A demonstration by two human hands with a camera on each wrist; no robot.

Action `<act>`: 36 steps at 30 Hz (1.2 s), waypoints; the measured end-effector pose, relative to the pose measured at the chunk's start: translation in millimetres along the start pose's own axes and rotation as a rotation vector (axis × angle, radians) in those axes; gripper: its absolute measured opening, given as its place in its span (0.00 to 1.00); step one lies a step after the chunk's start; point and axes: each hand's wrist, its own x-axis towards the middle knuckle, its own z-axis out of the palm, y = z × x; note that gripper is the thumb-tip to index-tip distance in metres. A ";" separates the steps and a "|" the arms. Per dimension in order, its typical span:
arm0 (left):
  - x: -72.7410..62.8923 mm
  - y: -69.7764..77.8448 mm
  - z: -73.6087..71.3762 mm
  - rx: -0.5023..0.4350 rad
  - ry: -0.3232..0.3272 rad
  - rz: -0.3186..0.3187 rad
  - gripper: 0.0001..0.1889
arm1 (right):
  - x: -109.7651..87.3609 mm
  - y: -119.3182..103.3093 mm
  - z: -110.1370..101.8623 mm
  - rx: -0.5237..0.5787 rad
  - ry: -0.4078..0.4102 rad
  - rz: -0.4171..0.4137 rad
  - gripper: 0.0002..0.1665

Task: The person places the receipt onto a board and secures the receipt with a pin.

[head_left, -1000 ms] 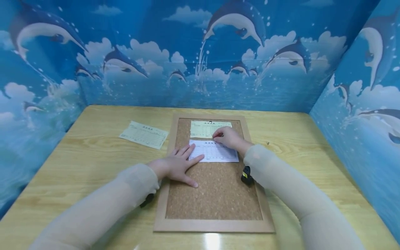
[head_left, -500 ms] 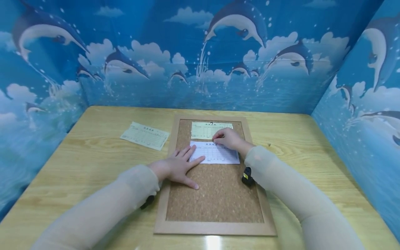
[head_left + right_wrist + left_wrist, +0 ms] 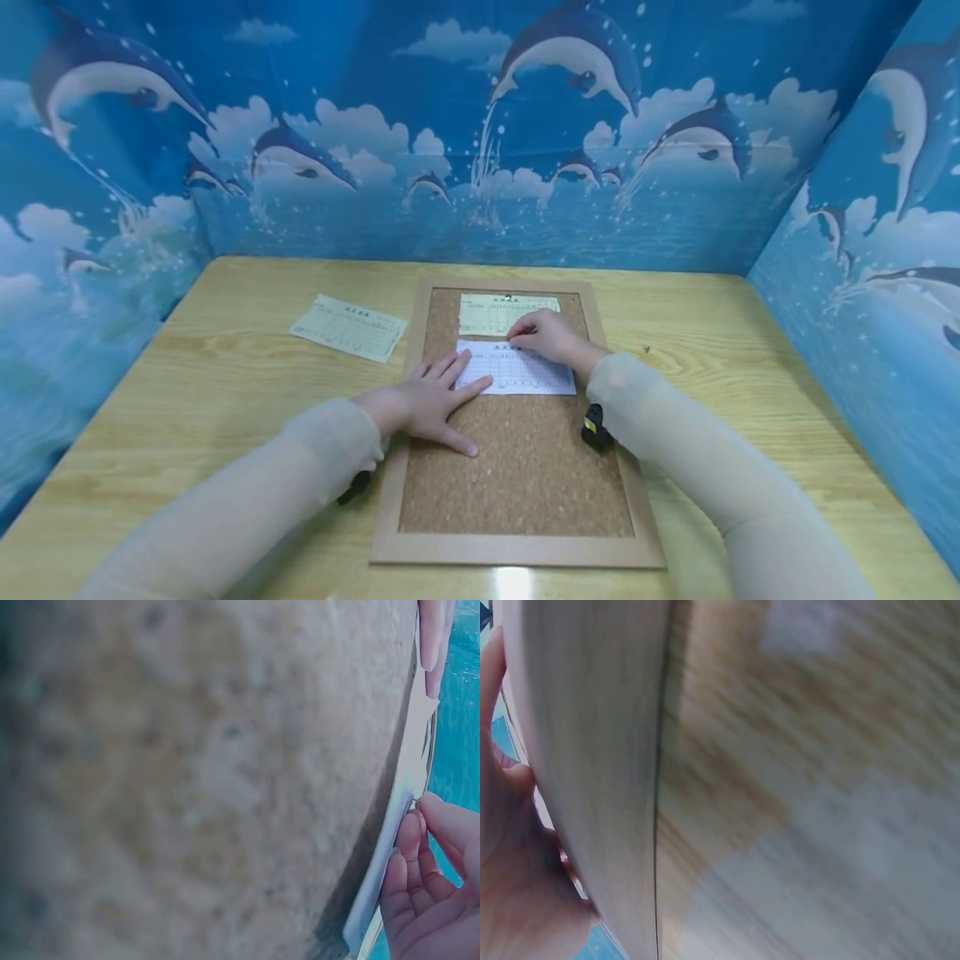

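Observation:
A white printed slip (image 3: pixel 525 375) lies on the framed corkboard (image 3: pixel 517 475). My left hand (image 3: pixel 433 402) rests flat with spread fingers over its left end, the thumb on the cork. At the slip's top edge, my right hand (image 3: pixel 551 335) pinches a small push pin (image 3: pixel 413 802) between thumb and forefinger, mostly hidden by the fingertips. The right wrist view shows the slip's near edge lifted a little off the cork. Just above it, a pale green slip (image 3: pixel 480 315) is fixed near the board's top by a pin (image 3: pixel 507 297).
Another pale green slip (image 3: pixel 351 327) lies askew on the wooden table (image 3: pixel 247 400), left of the board. A tiny pin (image 3: pixel 647 349) lies to the right of the board. Blue dolphin-print curtains (image 3: pixel 360 217) enclose the table's back and sides.
The right hand's fingers have closed in tighter at the slip's top edge, and the red spot seen there earlier is now covered. The left hand stays put.

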 end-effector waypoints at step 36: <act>-1.2 1.1 -0.1 -0.051 0.015 0.016 0.54 | 2.5 5.8 0.1 0.043 -0.009 0.023 0.08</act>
